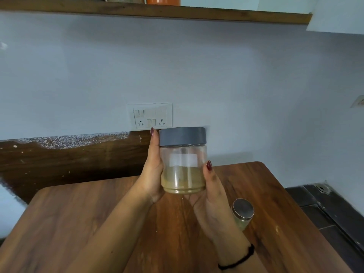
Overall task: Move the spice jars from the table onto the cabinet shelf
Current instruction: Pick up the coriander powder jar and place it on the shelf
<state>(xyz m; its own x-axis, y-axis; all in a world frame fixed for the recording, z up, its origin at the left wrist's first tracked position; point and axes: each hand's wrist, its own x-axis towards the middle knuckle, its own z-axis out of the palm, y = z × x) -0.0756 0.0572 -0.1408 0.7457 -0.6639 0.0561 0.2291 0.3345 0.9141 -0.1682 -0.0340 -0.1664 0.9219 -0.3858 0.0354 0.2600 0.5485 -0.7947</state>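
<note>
Flanking jar (183, 170): left hand (152, 174), right hand (213, 196)

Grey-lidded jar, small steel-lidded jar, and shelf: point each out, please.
grey-lidded jar (183, 174): head view, glass body below the label.
steel-lidded jar (243, 208): head view, centre of its metal lid.
shelf (197, 14): head view, wooden front edge.

Desk (78, 223): brown wood grain, rounded far corners, close to the wall.
On the desk: one small jar (242, 212) with a silvery lid and pale greenish contents, on the right half.
Shelf (197, 13): dark wooden board high on the wall.
On the shelf: an orange container (163, 0), only its base in view; the things to its left are too cut off to tell.
</note>
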